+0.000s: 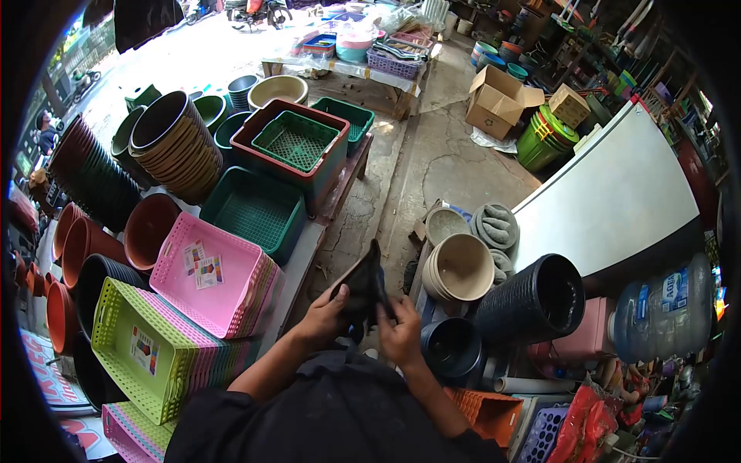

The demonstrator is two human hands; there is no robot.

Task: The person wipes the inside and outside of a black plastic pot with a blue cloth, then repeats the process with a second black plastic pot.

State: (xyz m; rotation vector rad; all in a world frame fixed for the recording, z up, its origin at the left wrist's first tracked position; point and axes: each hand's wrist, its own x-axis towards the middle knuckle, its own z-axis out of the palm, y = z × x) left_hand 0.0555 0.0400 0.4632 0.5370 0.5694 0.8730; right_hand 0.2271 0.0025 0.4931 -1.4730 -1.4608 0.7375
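Close in front of my body, both hands hold a dark, floppy black item (360, 292) that looks like an opened wallet or pouch; its kind is not certain. My left hand (326, 315) grips its left side, with the thumb on top. On its right edge, my right hand (400, 328) pinches it between thumb and fingers. What is inside the folds is hidden. Left of my hands stand a stack of pink baskets (224, 270) and a stack of lime green baskets (147, 347). Cream pots (461, 266) stand to the right.
Green crates and a red-brown crate (328, 166) sit on the left bench beside tall stacks of pots (174, 143). To the right are black buckets (532, 297), a water jug (664, 309) and a large white panel (617, 181). A cardboard box (494, 100) stands farther along the concrete aisle (432, 154).
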